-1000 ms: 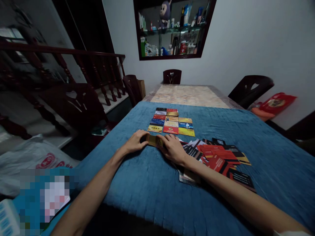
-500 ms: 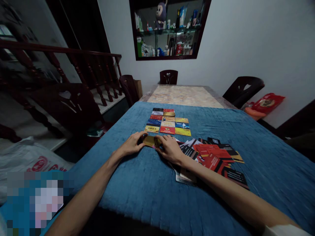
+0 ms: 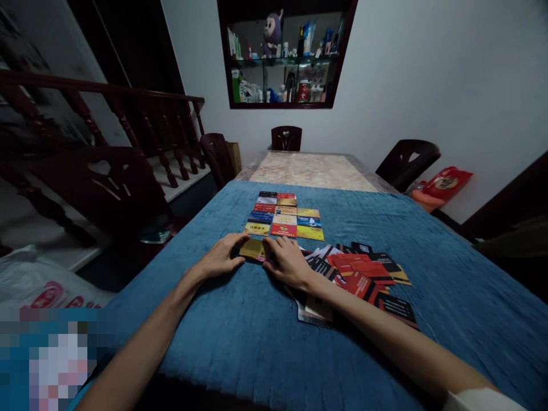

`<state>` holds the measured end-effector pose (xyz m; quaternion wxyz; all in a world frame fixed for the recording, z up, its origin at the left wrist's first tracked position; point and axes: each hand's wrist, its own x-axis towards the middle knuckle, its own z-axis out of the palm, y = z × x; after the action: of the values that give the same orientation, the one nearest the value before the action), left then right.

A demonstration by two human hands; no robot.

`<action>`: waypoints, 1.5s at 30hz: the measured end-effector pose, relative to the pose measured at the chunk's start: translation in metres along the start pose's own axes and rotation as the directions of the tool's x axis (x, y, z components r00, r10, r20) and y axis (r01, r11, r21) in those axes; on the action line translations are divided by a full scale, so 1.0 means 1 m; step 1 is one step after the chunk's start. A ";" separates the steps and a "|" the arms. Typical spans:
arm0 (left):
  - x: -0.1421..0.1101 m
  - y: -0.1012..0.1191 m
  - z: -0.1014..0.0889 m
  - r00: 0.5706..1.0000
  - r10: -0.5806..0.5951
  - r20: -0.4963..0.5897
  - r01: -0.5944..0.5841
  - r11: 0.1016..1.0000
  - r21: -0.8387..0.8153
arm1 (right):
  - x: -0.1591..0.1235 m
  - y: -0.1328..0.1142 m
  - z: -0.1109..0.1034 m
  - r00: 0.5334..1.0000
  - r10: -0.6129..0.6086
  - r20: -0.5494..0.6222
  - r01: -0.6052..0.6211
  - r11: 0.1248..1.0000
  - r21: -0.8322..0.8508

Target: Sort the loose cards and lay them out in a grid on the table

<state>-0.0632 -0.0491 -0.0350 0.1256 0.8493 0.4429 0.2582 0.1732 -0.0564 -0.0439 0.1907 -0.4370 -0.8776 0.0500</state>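
Observation:
A gold card [image 3: 252,249] with a small pink mark lies between my two hands, close to the table surface. A dark edge shows beneath or behind it; I cannot tell whether that is another card. My left hand [image 3: 220,257] grips its left end, thumb near, fingers far. Over its right end my right hand [image 3: 289,262] is closed, covering that part. Just beyond, rows of cards lie face up, among them a yellow card [image 3: 257,228], a red card [image 3: 283,230] and a blue card [image 3: 308,221]. Right of my right hand spreads a loose card pile [image 3: 359,282].
A blue cloth [image 3: 222,337] covers the near table, with a patterned cover [image 3: 312,170] at the far end. Dark chairs [image 3: 286,138] stand around it. On the left are a wooden railing [image 3: 107,91] and a white plastic bag [image 3: 47,285].
The view has swung slightly, so everything sits further left. More of the gold card's face shows between my hands, and my left thumb and fingers are spread a little wider.

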 end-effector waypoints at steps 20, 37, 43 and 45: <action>0.065 0.034 -0.009 0.989 0.146 0.015 -0.147 0.987 0.066 | 0.004 0.053 -0.055 0.986 -0.080 -0.145 0.062 0.990 -0.124; 0.234 0.059 0.013 0.926 0.360 0.110 -0.376 0.885 0.275 | 0.034 0.169 -0.123 0.978 -0.006 -0.209 -0.033 0.983 -0.180; 0.266 0.053 0.035 0.947 0.276 0.166 -0.315 0.901 0.298 | 0.045 0.206 -0.110 0.979 0.065 -0.191 -0.096 0.983 -0.158; 0.274 0.050 0.043 0.949 0.250 0.195 -0.301 0.902 0.309 | 0.048 0.215 -0.104 0.980 0.091 -0.178 -0.118 0.982 -0.150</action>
<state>0.1242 0.1466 0.0411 -0.0253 0.9294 0.3447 0.1297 0.3467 0.1051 0.0111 0.2266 -0.4991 -0.8350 -0.0482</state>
